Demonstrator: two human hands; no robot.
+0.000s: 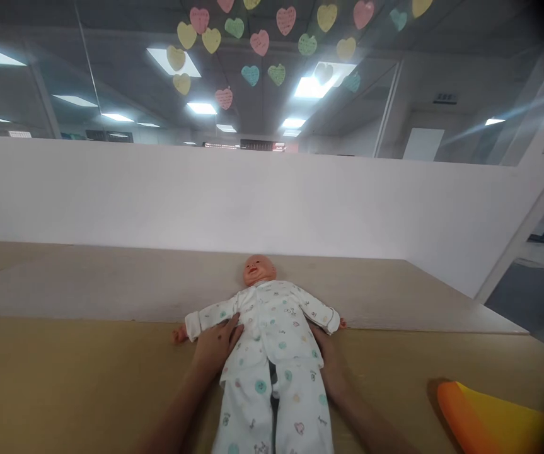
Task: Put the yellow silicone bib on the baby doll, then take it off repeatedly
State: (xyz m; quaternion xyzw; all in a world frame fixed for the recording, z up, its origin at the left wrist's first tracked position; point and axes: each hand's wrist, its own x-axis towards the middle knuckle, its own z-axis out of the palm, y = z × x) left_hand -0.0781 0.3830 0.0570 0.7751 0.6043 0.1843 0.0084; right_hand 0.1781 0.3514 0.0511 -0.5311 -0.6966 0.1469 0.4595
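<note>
A baby doll [272, 328] in a white patterned sleepsuit lies on its back on the tan table [63, 372], head pointing away from me. My left hand [215, 343] lies flat with fingers stretched out against the doll's side under its arm. My right hand [331, 362] rests along the doll's other side, its fingers partly tucked under the body and hard to make out.
An orange and yellow object [489, 419] lies at the front right of the table. A white partition wall [253, 195] stands behind the table. Paper hearts [260, 43] hang on glass above it. A doorway opens at the right.
</note>
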